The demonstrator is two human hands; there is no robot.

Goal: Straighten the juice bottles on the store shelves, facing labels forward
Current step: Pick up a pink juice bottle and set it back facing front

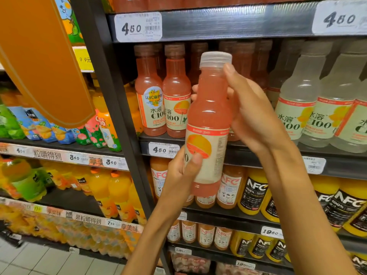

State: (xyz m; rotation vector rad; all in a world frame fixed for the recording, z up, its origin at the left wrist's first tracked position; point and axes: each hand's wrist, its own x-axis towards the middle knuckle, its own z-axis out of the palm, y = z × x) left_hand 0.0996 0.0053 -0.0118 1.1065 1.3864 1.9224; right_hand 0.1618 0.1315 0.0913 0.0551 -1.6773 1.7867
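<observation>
Head view: dark metal store shelving (pixel 234 24) fills the scene, white price tags on its rails. On the middle shelf (pixel 244 149), pink juice bottles with brown caps and cream labels (pixel 151 90) stand far left, pale cloudy bottles with cream labels (pixel 303 96) far right. Between the two groups a gap seems to be open, mostly hidden by the hands.

Near the camera, lifted clear of the shelf: one pink plastic juice bottle with a clear cap and cream-orange label (pixel 210 120), slightly tilted. Right hand (pixel 256 116) wraps its upper body from the right, fingers curled behind. Left hand (pixel 178 171) pinches the lower label, thumb on front.

Risks, as a judgement:
- label faces partly left, so it may go back in off-centre
- base may clip the front rail or knock neighbouring bottles
- smooth plastic could slip while twisted
</observation>
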